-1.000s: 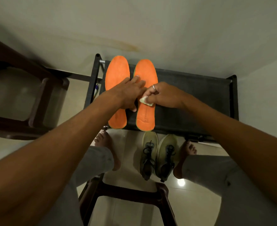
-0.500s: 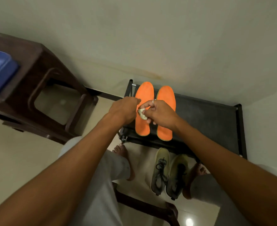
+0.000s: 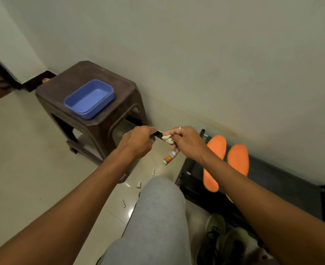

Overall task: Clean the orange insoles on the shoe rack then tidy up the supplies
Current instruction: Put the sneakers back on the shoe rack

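Note:
Two orange insoles (image 3: pixel 216 148) (image 3: pixel 238 157) lie side by side on the black shoe rack (image 3: pixel 284 185) at the right, against the wall. My right hand (image 3: pixel 184 142) is off to their left, above the floor, and pinches a small whitish wad (image 3: pixel 167 139) between thumb and fingers. Close beside it, my left hand (image 3: pixel 137 141) has its fingers curled, with nothing visible in it. A small orange-and-white bottle (image 3: pixel 168 158) lies on the floor just below my right hand.
A blue tray (image 3: pixel 90 98) sits on a brown plastic stool (image 3: pixel 108 129) at the left by the wall. Several small white bits (image 3: pixel 138 184) lie on the floor tiles. My grey-trousered knee (image 3: pixel 158 203) is in front. A pair of shoes (image 3: pixel 215 233) stands below the rack.
Both hands lifted off the insoles and moved left, away from the rack, with the wad still pinched in my right hand. My view swung left, bringing the stool, tray and bottle into sight.

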`<state>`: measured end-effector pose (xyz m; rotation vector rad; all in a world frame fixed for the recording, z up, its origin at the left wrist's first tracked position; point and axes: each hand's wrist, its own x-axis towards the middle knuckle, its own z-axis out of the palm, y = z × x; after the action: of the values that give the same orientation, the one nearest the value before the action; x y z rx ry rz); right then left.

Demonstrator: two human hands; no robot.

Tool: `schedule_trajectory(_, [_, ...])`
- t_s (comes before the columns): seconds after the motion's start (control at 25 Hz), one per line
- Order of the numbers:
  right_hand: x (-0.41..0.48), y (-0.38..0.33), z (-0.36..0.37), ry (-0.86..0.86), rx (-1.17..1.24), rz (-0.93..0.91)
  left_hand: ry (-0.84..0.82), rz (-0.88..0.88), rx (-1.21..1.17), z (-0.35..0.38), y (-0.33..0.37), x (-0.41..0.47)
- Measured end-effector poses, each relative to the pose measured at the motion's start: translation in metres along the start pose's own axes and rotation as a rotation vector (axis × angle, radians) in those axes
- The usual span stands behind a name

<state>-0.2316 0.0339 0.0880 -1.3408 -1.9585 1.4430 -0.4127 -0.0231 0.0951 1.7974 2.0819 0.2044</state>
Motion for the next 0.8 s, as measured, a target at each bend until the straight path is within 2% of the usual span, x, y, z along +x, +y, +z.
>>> schedule_trajectory(0.24, [0.050, -0.056, 0.074, -0.128, -0.049, -0.093, 0.188, -0.144, -0.188, -0.035, -0.095, -0.024])
schedule_trajectory(0.44, [0.103, -0.110, 0.131, -0.161, -0.157, -0.265, 0.385, -0.300, -0.228, -0.059, -0.148, -0.025])
schedule_trajectory(0.6, [0.156, -0.136, 0.173, -0.085, -0.277, -0.391, 0.439, -0.382, -0.191, -0.074, -0.187, -0.013])
schedule_trajectory(0.8, [0.213, -0.148, 0.199, -0.084, -0.559, -0.404, 0.432, -0.416, -0.180, -0.079, -0.222, 0.007])
